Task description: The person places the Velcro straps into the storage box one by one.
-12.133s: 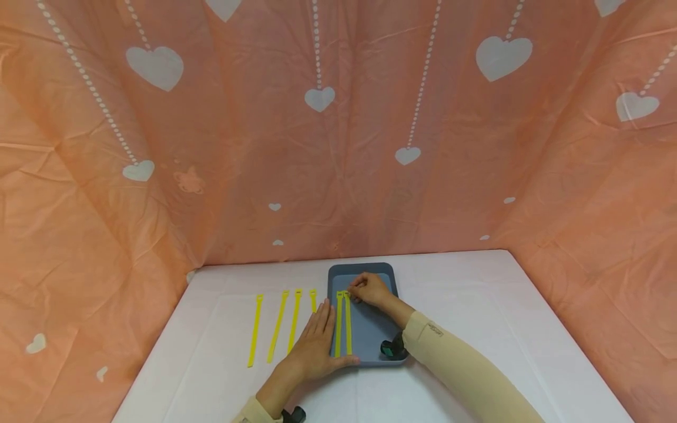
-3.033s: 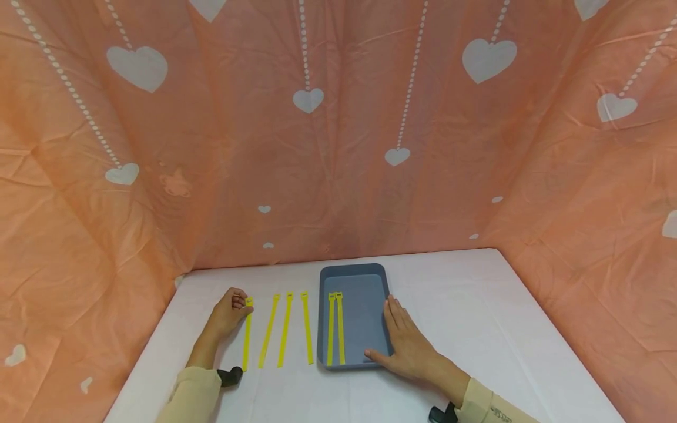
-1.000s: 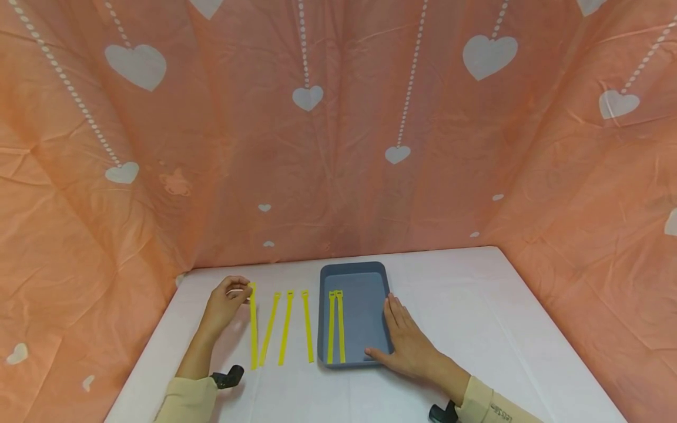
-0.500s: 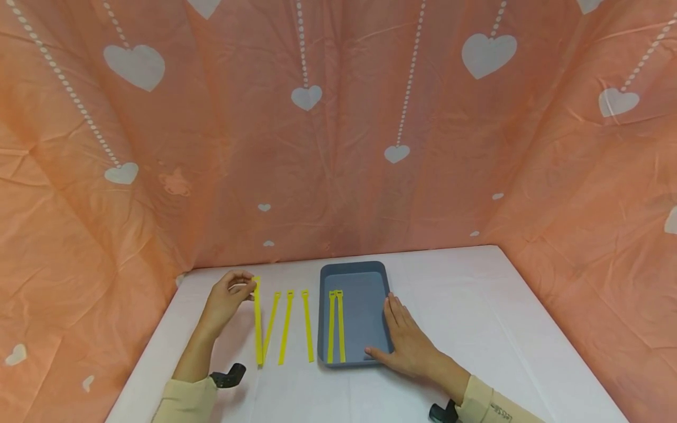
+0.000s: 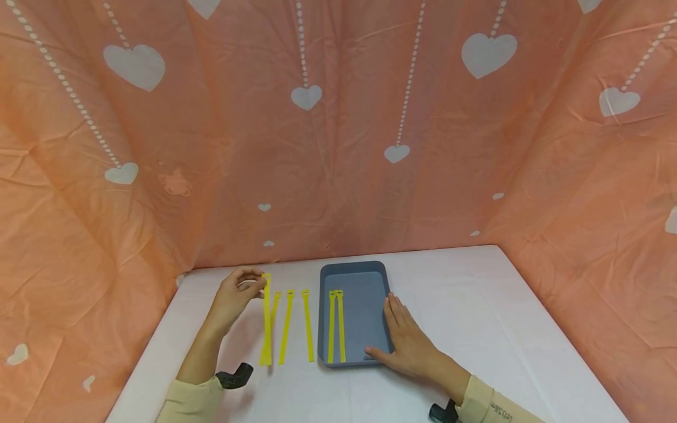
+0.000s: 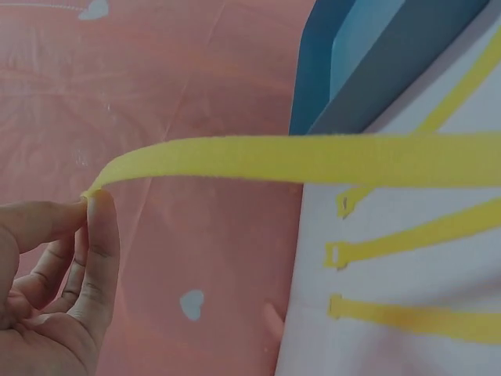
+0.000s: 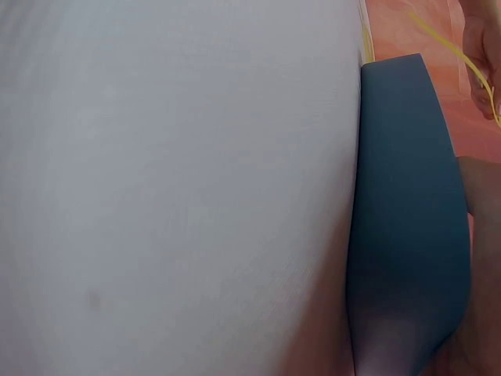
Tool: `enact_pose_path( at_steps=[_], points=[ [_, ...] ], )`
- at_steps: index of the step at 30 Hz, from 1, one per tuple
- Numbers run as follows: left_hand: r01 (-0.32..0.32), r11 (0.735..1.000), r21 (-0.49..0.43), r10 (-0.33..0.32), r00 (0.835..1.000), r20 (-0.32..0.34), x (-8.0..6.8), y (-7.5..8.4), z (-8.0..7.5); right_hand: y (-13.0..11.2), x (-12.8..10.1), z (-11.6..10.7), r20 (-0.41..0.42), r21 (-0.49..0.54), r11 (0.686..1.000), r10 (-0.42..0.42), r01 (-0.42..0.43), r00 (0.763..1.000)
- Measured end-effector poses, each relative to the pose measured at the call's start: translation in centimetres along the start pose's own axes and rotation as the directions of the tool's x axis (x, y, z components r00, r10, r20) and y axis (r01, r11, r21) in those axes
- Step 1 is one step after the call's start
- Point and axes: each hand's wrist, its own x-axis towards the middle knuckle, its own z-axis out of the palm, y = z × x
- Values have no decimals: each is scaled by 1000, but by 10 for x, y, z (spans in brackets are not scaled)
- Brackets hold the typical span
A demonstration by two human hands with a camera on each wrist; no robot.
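My left hand (image 5: 233,296) pinches a yellow hook-and-loop cable tie (image 6: 235,159) by its slotted end, between thumb and fingertips. The strap hangs down above the table, overlapping a second cable tie (image 5: 276,299) in the head view. Two more ties, a middle one (image 5: 286,329) and a right one (image 5: 308,329), lie on the table. My right hand (image 5: 409,343) rests with straight fingers along the right side of the grey-blue tray (image 5: 365,323), its thumb at the front rim. Inside the tray, two yellow ties (image 5: 341,329) lie side by side at the left.
A white cloth (image 5: 465,305) covers the table. Orange curtain (image 5: 338,205) with white hearts stands behind it and on both sides. Black wrist cameras (image 5: 235,376) are strapped to both wrists.
My left hand has lifted the leftmost cable tie off the table and moved it rightward over its neighbour. Earlier, my right hand was inside the tray; it now stays at the tray's right side.
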Motion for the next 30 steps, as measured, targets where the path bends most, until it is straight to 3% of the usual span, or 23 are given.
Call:
enact_pose_path(
  at_steps=[30],
  points=[
    [-7,999,-47,12,994,108,20,22,42,0,0,0,3,2,1000,11,-11,1000]
  ],
)
